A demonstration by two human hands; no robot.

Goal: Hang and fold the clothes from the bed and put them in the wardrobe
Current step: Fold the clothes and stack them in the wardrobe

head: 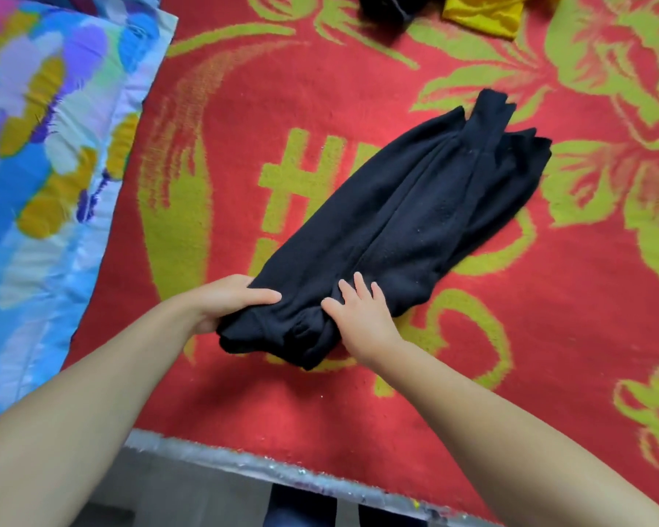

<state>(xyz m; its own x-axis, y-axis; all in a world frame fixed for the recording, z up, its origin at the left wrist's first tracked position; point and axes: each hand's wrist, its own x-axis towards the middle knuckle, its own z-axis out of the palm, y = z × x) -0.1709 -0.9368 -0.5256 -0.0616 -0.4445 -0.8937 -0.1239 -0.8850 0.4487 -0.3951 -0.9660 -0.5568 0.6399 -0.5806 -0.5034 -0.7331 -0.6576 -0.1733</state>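
- While I lean over the bed, my left hand (233, 298) grips the near left corner of the black garment (392, 230), thumb on top and fingers tucked under the fold.
- My right hand (358, 313) lies flat on the same near end, fingers straight and spread, pressing the cloth down.
- The garment is folded into a long narrow strip on the red and green blanket (548, 336), running diagonally from my hands to the far right, its ribbed end farthest from me.
- Bare blanket shows all round the strip, widest on the right.
- A blue patterned quilt (46, 165) covers the left side, well apart from the strip.
- The bed's near edge (244, 462) runs just below my forearms.
- At the far edge, a yellow cloth (484, 13) sits beside a dark item (389, 9).
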